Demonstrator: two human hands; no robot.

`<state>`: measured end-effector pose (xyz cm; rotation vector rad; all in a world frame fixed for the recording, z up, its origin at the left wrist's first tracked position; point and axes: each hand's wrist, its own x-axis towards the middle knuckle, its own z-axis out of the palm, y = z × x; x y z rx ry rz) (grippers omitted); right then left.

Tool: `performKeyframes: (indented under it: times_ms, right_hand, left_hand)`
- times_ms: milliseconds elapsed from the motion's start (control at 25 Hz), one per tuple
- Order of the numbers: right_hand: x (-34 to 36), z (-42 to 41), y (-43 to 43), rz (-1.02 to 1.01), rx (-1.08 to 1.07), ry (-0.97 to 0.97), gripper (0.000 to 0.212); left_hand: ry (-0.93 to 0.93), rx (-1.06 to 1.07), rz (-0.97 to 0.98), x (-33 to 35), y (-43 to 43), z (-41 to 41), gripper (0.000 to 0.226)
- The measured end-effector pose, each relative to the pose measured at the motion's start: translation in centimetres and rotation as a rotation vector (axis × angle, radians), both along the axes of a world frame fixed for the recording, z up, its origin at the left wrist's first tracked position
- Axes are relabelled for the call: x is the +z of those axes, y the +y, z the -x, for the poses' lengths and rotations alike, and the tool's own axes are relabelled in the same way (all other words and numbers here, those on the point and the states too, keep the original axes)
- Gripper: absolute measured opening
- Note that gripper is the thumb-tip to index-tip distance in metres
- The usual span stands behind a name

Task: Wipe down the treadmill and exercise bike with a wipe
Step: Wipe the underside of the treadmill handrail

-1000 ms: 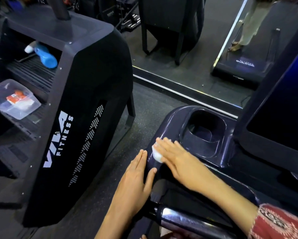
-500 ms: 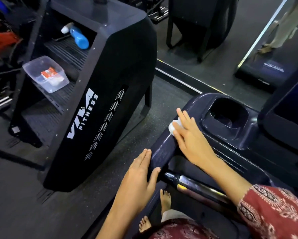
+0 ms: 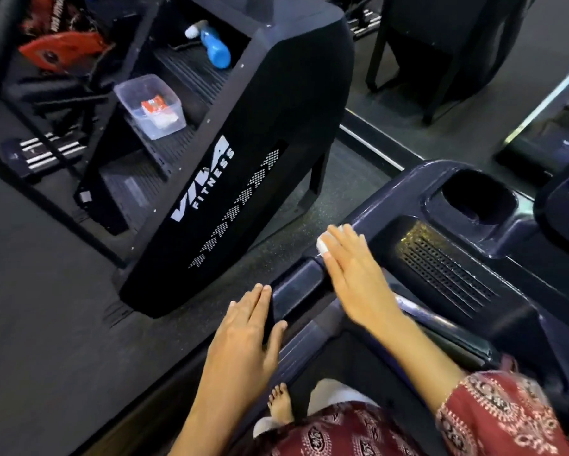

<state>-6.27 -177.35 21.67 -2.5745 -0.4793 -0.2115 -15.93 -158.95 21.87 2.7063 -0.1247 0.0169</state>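
Left of the treadmill: a big black machine (image 3: 243, 159) stands on the dark floor, VIVA FITNESS in white down its side panel, well apart from both hands.
Treadmill console (image 3: 408, 199): glossy dark blue plastic filling the lower right, and this is where the action is.
Vent grille (image 3: 447, 271): a slotted panel set into the console, just right of the working hand.
Cup holder (image 3: 477, 199): a deep recess above the grille.
Rail end (image 3: 296, 291): a stubby dark arm off the console's left corner, lying between the two hands.
Left hand (image 3: 243, 334): flat on the rail end, fingers straight and together along its outer side, thumb spread across to the inner side, holding nothing.
Right hand (image 3: 352, 274): palm down on the console's left edge, fingers straight and close together, pressing the wipe rather than pinching it.
Clear tub (image 3: 125, 93): sits on a step of the black machine with an orange-and-white packet inside.
Blue bottle (image 3: 214, 49): lies on its side on a higher step, white cap to the left.
Wipe (image 3: 322, 246): a small white wad under the right fingertips on the console edge, just peeking out past them.
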Motion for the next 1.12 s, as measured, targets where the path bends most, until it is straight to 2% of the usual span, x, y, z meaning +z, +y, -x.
performKeyframes:
  times_ms: [80, 160, 200, 360, 400, 480, 560, 600, 720, 800, 880, 960, 1040, 1120]
  right_hand:
    - [-0.6, 4.1, 4.3, 0.007, 0.16, 0.007, 0.05]
    - [-1.6, 6.3, 5.1, 0.009, 0.323, -0.034, 0.045]
    - [-1.8, 5.4, 4.3, 0.029, 0.336, -0.071, 0.042]
    - [-2.0, 2.3, 2.2, 0.052, 0.036, -0.176, 0.037]
    - [-2.4, 3.4, 3.8, 0.031, 0.079, -0.204, 0.036]
    - [-3.4, 7.7, 6.7, -0.025, 0.328, -0.226, 0.039]
    - [-4.1, 8.9, 6.0, -0.047, 0.47, -0.29, 0.04]
    - [-4.9, 7.7, 4.8, -0.055, 0.402, -0.326, 0.04]
    - [-5.0, 5.7, 2.4, -0.196, -0.025, -0.199, 0.044]
    - [-5.0, 8.1, 5.8, -0.218, 0.023, -0.257, 0.045]
    - [-4.6, 12.0, 9.9, -0.193, 0.323, -0.285, 0.039]
    - [-4.3, 13.0, 10.9, -0.12, 0.504, -0.321, 0.038]
    - [-4.6, 11.2, 9.2, -0.048, 0.41, -0.373, 0.042]
    - [-4.8, 9.7, 7.6, -0.097, 0.167, -0.319, 0.044]
  left_hand:
    - [-0.043, 0.052, -0.044, -0.2, 0.6, 1.5, 0.056]
    - [-0.089, 0.106, -0.079, -0.4, 1.2, 2.9, 0.057]
    - [-0.113, 0.131, -0.097, -0.5, 1.3, 3.6, 0.057]
    - [-0.198, 0.194, -0.136, -0.9, 1.8, 6.1, 0.052]
    - [-0.217, 0.202, -0.152, -1.0, 2.1, 6.6, 0.051]
    - [-0.248, 0.224, -0.184, -1.3, 2.6, 7.8, 0.049]
    - [-0.273, 0.271, -0.202, -1.5, 3.3, 9.2, 0.048]
    - [-0.29, 0.304, -0.211, -1.6, 3.6, 9.9, 0.048]
    - [-0.335, 0.375, -0.232, -2.1, 4.1, 11.8, 0.047]
    - [-0.352, 0.399, -0.25, -2.5, 4.3, 12.9, 0.047]
    - [-0.358, 0.436, -0.261, -2.7, 4.6, 13.7, 0.047]
    - [-0.368, 0.5, -0.266, -2.8, 5.1, 14.7, 0.046]
    - [-0.38, 0.556, -0.266, -3.0, 5.7, 16.1, 0.045]
    - [-0.392, 0.581, -0.273, -3.1, 6.5, 17.4, 0.045]
